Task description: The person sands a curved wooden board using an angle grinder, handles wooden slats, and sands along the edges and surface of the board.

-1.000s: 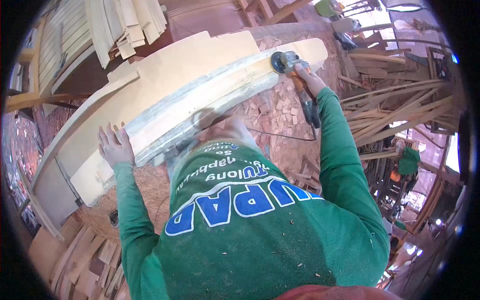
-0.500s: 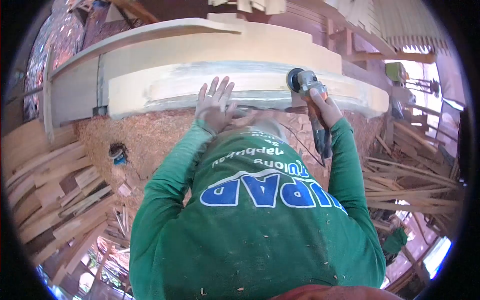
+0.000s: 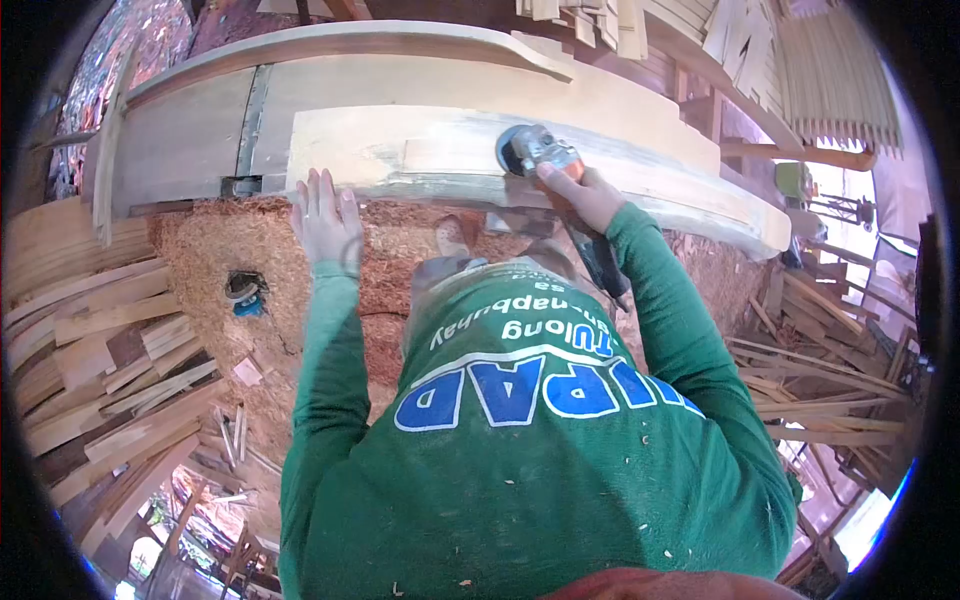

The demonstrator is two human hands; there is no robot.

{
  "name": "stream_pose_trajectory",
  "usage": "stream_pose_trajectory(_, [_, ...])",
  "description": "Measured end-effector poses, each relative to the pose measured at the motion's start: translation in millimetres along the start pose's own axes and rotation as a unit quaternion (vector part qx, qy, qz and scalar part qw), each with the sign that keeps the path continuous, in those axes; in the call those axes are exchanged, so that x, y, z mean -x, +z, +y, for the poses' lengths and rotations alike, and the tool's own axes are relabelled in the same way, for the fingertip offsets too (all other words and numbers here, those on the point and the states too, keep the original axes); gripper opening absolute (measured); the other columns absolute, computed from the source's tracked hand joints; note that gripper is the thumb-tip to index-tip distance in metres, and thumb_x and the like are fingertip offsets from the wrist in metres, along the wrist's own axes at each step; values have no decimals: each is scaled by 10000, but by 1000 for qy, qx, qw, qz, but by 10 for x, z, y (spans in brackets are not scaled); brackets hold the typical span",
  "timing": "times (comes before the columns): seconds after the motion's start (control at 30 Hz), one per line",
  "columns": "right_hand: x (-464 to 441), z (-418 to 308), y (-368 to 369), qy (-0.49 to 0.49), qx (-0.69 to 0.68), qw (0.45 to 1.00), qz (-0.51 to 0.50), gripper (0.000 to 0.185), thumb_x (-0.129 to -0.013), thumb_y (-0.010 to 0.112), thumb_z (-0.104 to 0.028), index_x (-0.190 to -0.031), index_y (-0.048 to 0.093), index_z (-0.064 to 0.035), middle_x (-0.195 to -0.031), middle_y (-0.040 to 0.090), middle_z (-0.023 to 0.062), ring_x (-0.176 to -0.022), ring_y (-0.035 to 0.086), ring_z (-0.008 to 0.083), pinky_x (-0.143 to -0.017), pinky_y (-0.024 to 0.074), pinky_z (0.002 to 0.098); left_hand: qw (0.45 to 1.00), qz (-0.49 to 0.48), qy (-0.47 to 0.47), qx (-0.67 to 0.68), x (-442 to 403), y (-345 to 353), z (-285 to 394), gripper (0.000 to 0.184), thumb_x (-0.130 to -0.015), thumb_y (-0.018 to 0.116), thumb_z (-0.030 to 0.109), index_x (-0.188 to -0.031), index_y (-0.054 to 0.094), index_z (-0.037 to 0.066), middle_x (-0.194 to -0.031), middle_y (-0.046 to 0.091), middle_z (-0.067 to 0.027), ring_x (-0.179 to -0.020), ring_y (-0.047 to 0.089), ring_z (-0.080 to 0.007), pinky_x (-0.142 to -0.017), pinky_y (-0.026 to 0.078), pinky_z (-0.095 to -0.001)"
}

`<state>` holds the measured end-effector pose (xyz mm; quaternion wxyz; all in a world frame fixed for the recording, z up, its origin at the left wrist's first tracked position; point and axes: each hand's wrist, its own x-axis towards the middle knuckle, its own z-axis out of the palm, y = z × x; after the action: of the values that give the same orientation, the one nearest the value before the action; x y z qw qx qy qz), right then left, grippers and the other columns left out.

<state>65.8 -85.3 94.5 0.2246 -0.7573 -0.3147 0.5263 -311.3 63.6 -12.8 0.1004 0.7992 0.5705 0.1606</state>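
My right hand (image 3: pixel 588 196) is wrapped around the body of an angle grinder (image 3: pixel 600 262), whose round disc (image 3: pixel 513 150) rests at the face of a long pale wooden board (image 3: pixel 350 135). Grey, scuffed bands run along the board's surface. At the board's near left edge, my left hand (image 3: pixel 328 222) lies with fingers stretched out, the fingertips touching or just at the edge. Nothing is held in it. Part of the grinder's grip is hidden under my right fingers.
Behind the board stands a workbench (image 3: pixel 180 140) with a curved wooden strip (image 3: pixel 330 45) along its back. Stacked planks (image 3: pixel 120 350) lie at left, loose wood strips (image 3: pixel 830 365) at right. Sawdust covers the ground (image 3: pixel 215 220), where a small blue item (image 3: pixel 246 302) lies.
My right hand and the grinder have moved left along the board. My left hand has shifted left, off the board's face to its near left edge. The view has shifted a little too.
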Motion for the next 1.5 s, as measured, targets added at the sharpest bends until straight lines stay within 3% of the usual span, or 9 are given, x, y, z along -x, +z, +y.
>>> stream_pose_trajectory(0.17, [-237, -490, 493, -11, 89, 996, -24, 857, -872, 632, -769, -1095, 726, 52, -931, 721, 156, -875, 681, 234, -807, 533, 358, 997, 18, -2, 69, 147, 52, 37, 599, -1047, 495, 410, -1520, 512, 44, -1606, 456, -194, -1517, 362, -404, -1235, 242, -538])
stream_pose_trajectory(0.3, [-285, -948, 784, -29, 80, 990, -112, 969, -821, 604, -845, -1210, 717, 35, -1105, 731, 266, -1083, 713, 338, -986, 521, 428, 996, 23, 10, 80, 132, 128, 37, 580, -1037, 524, 355, -1520, 509, 34, -1606, 449, -209, -1505, 380, -412, -1230, 270, -529])
stream_pose_trajectory(0.43, [-405, -1097, 1017, -35, 164, 982, -86, 916, -818, 629, -814, -1239, 722, -6, -1139, 727, 281, -1096, 718, 372, -984, 532, 436, 995, 30, 56, 73, -5, 243, -52, 568, -1033, 536, 319, -1513, 509, 15, -1607, 443, -220, -1497, 387, -424, -1224, 293, -524])
stream_pose_trajectory(0.53, [-363, -893, 944, -49, 101, 991, -66, 881, -847, 648, -778, -1276, 707, -10, -1145, 730, 268, -1093, 714, 362, -973, 530, 429, 991, 35, 73, 104, -150, 158, -8, 571, -1032, 545, 313, -1510, 508, 4, -1604, 440, -235, -1498, 384, -429, -1219, 307, -524])
stream_pose_trajectory(0.67, [-84, -557, 559, -24, 64, 998, -16, 861, -817, 640, -793, -1165, 758, -14, -1064, 747, 261, -1037, 733, 350, -958, 547, 427, 977, 16, 103, 184, -354, 263, 224, 572, -1031, 558, 316, -1502, 512, -5, -1602, 436, -247, -1499, 382, -427, -1214, 312, -527])
stream_pose_trajectory(0.97, [190, 306, -202, 27, -69, 996, 56, 711, -844, 645, -759, -1097, 809, -116, -1032, 770, 196, -998, 741, 307, -946, 547, 410, 968, -116, 222, -25, -676, 589, 1436, 676, -1008, 551, 466, -1577, 443, 116, -1686, 304, -212, -1555, 285, -395, -1235, 197, -594])
stream_pose_trajectory(1.2, [497, 941, -940, 16, -93, 988, 121, 811, -888, 599, -747, -1388, 657, -112, -1259, 717, 197, -1171, 683, 319, -1041, 495, 401, 947, -174, 258, -75, -757, 925, 2340, 725, -1003, 528, 561, -1622, 384, 212, -1717, 261, -152, -1575, 252, -357, -1250, 151, -601])
stream_pose_trajectory(1.3, [669, 1219, -1395, 31, -103, 988, 111, 856, -899, 584, -748, -1482, 568, -121, -1320, 688, 203, -1215, 657, 335, -1076, 473, 400, 940, -199, 264, -84, -715, 945, 2808, 695, -1017, 519, 543, -1604, 416, 187, -1711, 279, -150, -1573, 261, -350, -1265, 163, -558])
stream_pose_trajectory(1.5, [948, 1891, -2226, 103, -147, 972, 149, 889, -864, 624, -783, -1376, 661, -57, -1246, 716, 187, -1169, 670, 274, -1033, 498, 374, 947, -205, 242, -49, -739, 1001, 2881, 656, -1022, 509, 520, -1561, 482, 147, -1660, 386, -153, -1558, 312, -319, -1262, 187, -503])
